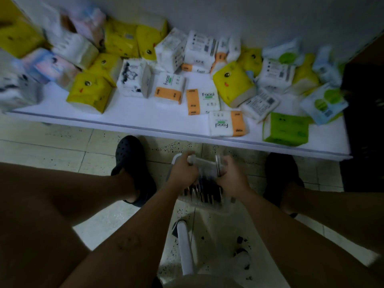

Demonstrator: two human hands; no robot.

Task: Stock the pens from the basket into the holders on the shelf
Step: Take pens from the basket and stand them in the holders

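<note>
Low down, 2 hands [182, 171] [232, 179] gripping pens [204, 190].

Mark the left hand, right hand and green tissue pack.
left hand [182, 170], head view, back of the hand.
right hand [233, 179], head view, back of the hand.
green tissue pack [285, 129], head view, middle of its top face.

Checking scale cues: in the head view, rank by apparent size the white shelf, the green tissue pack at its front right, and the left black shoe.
1. White shelf
2. Left black shoe
3. Green tissue pack, though shoe and pack look close in size
</note>
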